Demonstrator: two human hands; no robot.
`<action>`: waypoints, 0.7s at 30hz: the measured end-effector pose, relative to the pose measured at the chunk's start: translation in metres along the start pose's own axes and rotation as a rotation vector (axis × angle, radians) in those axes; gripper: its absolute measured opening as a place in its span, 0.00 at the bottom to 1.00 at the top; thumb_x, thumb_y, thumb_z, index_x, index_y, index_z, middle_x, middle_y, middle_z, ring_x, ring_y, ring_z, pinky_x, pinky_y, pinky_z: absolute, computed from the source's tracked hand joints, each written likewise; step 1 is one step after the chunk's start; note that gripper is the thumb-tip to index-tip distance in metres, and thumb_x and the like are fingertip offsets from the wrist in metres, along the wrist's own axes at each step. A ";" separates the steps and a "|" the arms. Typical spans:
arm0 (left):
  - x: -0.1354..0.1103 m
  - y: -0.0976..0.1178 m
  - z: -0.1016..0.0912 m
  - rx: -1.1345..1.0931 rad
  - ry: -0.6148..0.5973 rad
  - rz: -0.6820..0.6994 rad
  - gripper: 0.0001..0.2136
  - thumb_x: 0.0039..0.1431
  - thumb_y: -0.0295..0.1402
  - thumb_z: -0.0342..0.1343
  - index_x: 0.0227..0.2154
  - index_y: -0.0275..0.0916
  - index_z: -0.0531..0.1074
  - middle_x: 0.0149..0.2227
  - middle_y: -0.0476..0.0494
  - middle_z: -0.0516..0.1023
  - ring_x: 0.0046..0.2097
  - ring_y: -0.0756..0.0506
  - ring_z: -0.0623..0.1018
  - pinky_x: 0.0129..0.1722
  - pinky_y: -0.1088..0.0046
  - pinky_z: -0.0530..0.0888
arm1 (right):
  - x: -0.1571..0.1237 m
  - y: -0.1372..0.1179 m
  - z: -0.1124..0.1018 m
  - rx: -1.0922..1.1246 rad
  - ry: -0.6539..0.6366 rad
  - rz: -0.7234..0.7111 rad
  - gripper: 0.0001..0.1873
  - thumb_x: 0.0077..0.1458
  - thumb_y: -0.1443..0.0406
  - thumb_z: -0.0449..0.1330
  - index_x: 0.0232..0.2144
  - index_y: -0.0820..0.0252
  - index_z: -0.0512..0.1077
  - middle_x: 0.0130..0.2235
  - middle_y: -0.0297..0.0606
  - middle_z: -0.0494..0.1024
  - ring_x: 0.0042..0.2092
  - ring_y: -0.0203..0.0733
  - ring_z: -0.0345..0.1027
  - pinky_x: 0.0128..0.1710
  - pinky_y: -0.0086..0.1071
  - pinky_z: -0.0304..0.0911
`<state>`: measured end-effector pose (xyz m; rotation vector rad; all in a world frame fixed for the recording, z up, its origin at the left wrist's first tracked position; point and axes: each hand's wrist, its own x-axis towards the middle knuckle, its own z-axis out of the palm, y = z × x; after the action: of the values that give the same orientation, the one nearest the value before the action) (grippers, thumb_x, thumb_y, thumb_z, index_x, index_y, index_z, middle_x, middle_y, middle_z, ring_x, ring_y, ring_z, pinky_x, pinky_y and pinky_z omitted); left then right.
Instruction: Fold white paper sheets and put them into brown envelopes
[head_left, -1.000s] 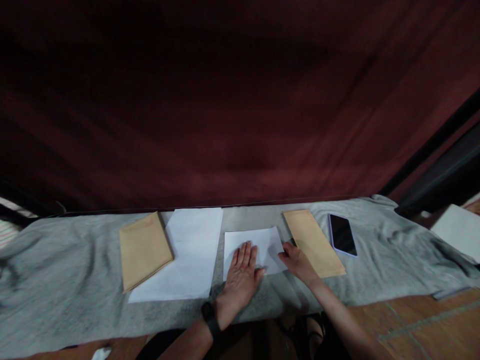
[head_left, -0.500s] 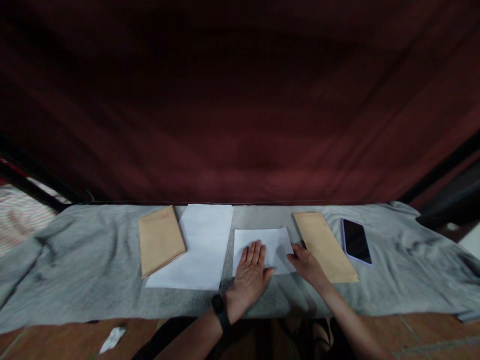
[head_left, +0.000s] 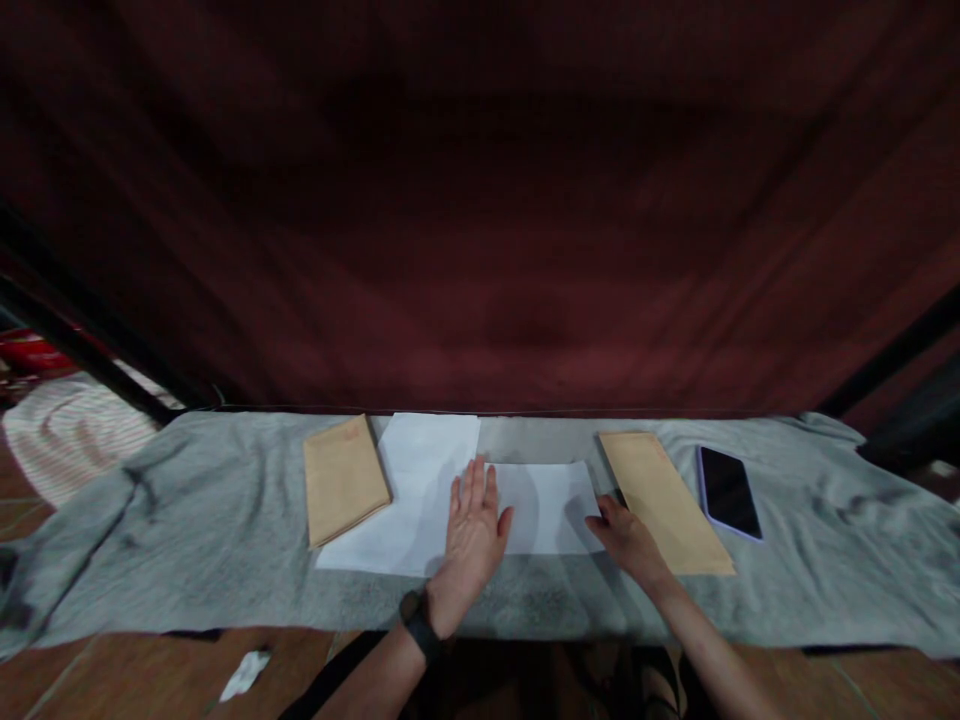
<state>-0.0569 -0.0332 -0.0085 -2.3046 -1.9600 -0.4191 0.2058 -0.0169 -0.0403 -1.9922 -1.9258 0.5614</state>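
A smaller piece of white paper point(head_left: 551, 510), which looks folded, lies flat on the grey cloth. My left hand point(head_left: 476, 520) is over its left end, palm down, fingers stretched out and the thumb apart; whether the palm presses on the paper I cannot tell. At the paper's right edge, my right hand point(head_left: 626, 535) has its fingers curled with thumb and forefinger closed on the edge. Left of my left hand are larger white sheets point(head_left: 424, 490), partly covered by a stack of brown envelopes point(head_left: 345, 485).
More long brown envelopes point(head_left: 664, 500) lie right of my right hand, with a phone point(head_left: 729, 492) in a purple case beyond them. Grey cloth point(head_left: 225, 520) covers the narrow surface, and a dark red curtain point(head_left: 525, 250) hangs behind. A crumpled white scrap point(head_left: 245, 675) is on the tiled floor.
My left hand has slid left across the paper, from its middle to its left end. My right hand stays at the right edge. The whole view has shifted slightly.
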 end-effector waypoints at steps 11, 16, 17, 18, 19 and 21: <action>-0.024 0.045 0.034 -0.072 -0.110 0.273 0.28 0.70 0.44 0.43 0.66 0.30 0.59 0.69 0.30 0.60 0.70 0.36 0.60 0.67 0.51 0.61 | -0.018 -0.017 -0.001 -0.224 0.238 -0.075 0.16 0.64 0.65 0.53 0.52 0.64 0.69 0.46 0.49 0.79 0.46 0.50 0.75 0.45 0.39 0.67; -0.007 0.042 0.034 -0.074 -0.106 0.235 0.24 0.71 0.35 0.38 0.65 0.33 0.61 0.67 0.33 0.64 0.65 0.37 0.68 0.63 0.53 0.66 | -0.018 -0.042 0.018 -0.099 0.283 -0.424 0.24 0.68 0.64 0.46 0.63 0.64 0.63 0.63 0.52 0.68 0.63 0.51 0.62 0.60 0.47 0.63; -0.003 0.040 0.036 -0.078 -0.091 0.233 0.24 0.70 0.32 0.38 0.65 0.33 0.60 0.67 0.33 0.64 0.66 0.37 0.67 0.63 0.53 0.67 | -0.016 -0.047 0.023 -0.082 0.257 -0.455 0.25 0.69 0.64 0.45 0.64 0.63 0.63 0.65 0.51 0.65 0.66 0.50 0.59 0.62 0.48 0.61; 0.001 0.038 0.040 -0.081 -0.069 0.240 0.24 0.70 0.31 0.38 0.66 0.32 0.59 0.68 0.33 0.63 0.67 0.38 0.66 0.63 0.54 0.66 | -0.014 -0.051 0.027 -0.077 0.230 -0.460 0.25 0.69 0.64 0.44 0.64 0.64 0.62 0.66 0.50 0.64 0.67 0.49 0.57 0.64 0.48 0.59; 0.005 0.036 0.045 -0.083 -0.042 0.253 0.25 0.69 0.30 0.38 0.67 0.32 0.58 0.68 0.32 0.61 0.68 0.38 0.63 0.64 0.54 0.65 | -0.011 -0.054 0.031 -0.083 0.205 -0.449 0.26 0.69 0.64 0.44 0.65 0.64 0.62 0.67 0.49 0.63 0.68 0.48 0.55 0.65 0.48 0.57; 0.011 0.031 0.056 -0.083 0.015 0.269 0.26 0.68 0.29 0.39 0.68 0.31 0.55 0.70 0.32 0.58 0.70 0.38 0.58 0.65 0.53 0.63 | -0.006 -0.058 0.037 -0.114 0.173 -0.408 0.26 0.69 0.64 0.44 0.65 0.65 0.62 0.68 0.48 0.62 0.69 0.48 0.53 0.67 0.47 0.55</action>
<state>-0.0166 -0.0144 -0.0560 -2.5601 -1.6223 -0.4980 0.1370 -0.0215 -0.0439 -1.5777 -2.2055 0.1719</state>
